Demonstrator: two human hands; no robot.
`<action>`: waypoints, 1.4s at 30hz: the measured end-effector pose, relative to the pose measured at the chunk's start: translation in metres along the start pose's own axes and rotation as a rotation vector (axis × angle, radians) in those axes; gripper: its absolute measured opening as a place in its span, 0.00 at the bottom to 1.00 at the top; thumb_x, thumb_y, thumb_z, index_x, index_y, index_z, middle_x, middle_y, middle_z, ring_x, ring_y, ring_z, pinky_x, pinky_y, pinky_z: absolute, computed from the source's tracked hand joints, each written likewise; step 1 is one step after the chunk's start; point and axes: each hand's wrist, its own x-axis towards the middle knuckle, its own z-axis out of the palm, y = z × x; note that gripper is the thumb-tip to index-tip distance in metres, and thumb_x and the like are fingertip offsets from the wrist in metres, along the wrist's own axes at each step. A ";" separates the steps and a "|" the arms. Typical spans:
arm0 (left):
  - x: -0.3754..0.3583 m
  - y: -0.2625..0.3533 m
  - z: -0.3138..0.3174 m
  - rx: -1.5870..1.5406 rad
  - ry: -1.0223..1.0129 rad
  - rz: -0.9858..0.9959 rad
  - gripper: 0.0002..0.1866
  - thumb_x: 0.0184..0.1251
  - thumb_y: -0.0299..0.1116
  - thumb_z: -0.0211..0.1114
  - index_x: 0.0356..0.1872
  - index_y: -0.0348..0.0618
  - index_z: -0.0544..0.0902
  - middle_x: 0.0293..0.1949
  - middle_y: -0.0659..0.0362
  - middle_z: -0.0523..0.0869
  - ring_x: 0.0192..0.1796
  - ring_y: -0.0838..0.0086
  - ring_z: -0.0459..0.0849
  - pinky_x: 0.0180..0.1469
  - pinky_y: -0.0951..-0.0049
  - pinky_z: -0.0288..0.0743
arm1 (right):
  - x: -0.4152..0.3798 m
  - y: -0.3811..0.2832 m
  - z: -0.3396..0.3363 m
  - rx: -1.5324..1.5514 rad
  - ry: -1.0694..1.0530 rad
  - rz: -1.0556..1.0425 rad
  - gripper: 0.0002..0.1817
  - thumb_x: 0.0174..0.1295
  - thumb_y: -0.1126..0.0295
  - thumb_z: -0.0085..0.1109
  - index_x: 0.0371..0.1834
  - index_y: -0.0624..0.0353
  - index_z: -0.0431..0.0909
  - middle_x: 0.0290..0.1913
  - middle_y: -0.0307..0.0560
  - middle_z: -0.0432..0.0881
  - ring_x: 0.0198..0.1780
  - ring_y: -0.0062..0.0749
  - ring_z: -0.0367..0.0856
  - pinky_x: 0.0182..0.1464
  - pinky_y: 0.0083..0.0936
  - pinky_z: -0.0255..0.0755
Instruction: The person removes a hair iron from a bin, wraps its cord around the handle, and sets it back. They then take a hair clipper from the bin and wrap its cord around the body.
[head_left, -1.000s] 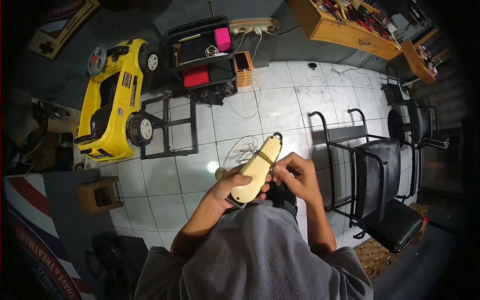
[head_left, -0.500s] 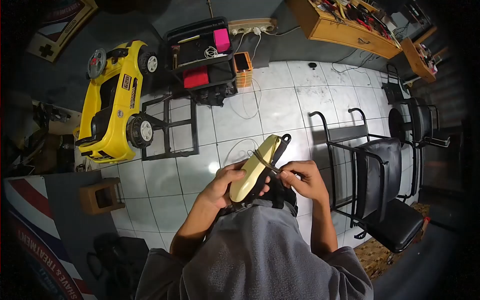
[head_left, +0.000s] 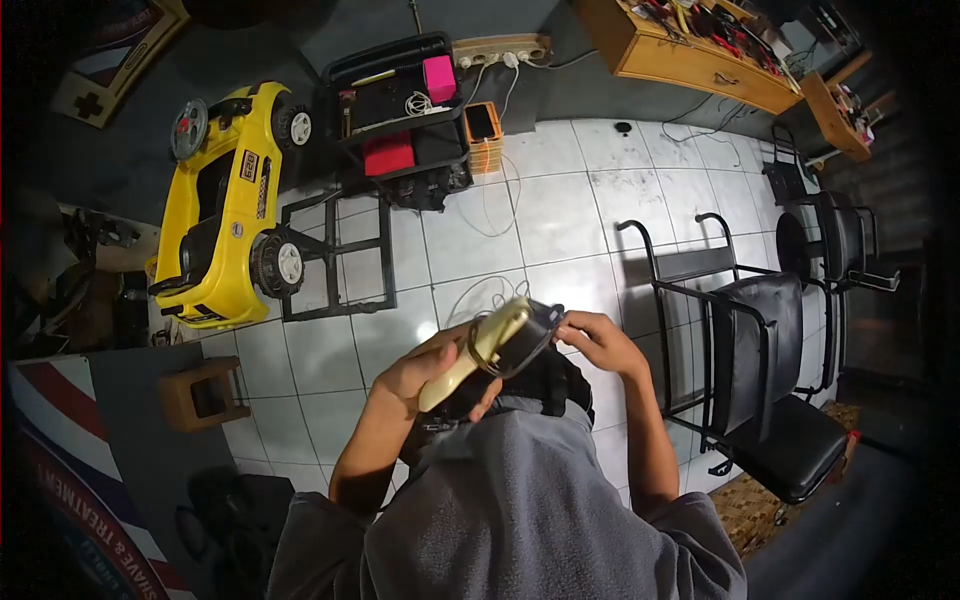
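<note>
A cream and black hair clipper [head_left: 458, 377] lies tilted in my left hand [head_left: 421, 374], whose fingers are wrapped round its lower part. A dark cord [head_left: 484, 352] loops around the clipper's body. At the clipper's upper right, my right hand [head_left: 600, 341] pinches the dark cord close to its plug-like end. The clipper's underside and some of my left fingers are hidden. Both hands are above my lap, over the grey cloth [head_left: 515, 490].
A yellow toy car [head_left: 225, 210] stands at the left beside a black frame [head_left: 388, 255]. Behind are a black cart [head_left: 400, 125] and a wooden drawer unit [head_left: 690, 70]. Black chairs [head_left: 760, 330] stand at the right, a small brown stool [head_left: 205, 392] at the left.
The clipper has turned and moved a little down and left with my left hand. The cord loop now hangs wider, and my right hand has shifted slightly up.
</note>
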 end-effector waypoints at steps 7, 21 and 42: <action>0.009 -0.003 -0.001 0.146 -0.177 -0.377 0.26 0.71 0.35 0.57 0.63 0.31 0.61 0.43 0.43 0.80 0.38 0.65 0.84 0.37 0.70 0.80 | 0.055 -0.015 -0.010 0.203 0.036 0.199 0.14 0.66 0.63 0.61 0.32 0.66 0.82 0.25 0.32 0.77 0.30 0.13 0.69 0.33 0.16 0.65; 0.012 -0.014 -0.019 0.866 0.035 -0.262 0.27 0.67 0.49 0.64 0.57 0.39 0.74 0.42 0.52 0.83 0.46 0.70 0.81 0.49 0.71 0.73 | 0.051 -0.151 -0.010 0.012 0.186 0.029 0.04 0.59 0.76 0.64 0.30 0.65 0.79 0.27 0.35 0.78 0.28 0.11 0.66 0.30 0.15 0.61; 0.010 0.002 -0.032 0.061 0.022 0.007 0.23 0.70 0.36 0.56 0.61 0.38 0.64 0.42 0.47 0.79 0.36 0.61 0.85 0.37 0.62 0.83 | -0.003 -0.146 -0.033 -0.298 -0.049 0.189 0.13 0.69 0.66 0.53 0.33 0.64 0.82 0.22 0.46 0.78 0.20 0.23 0.71 0.24 0.23 0.64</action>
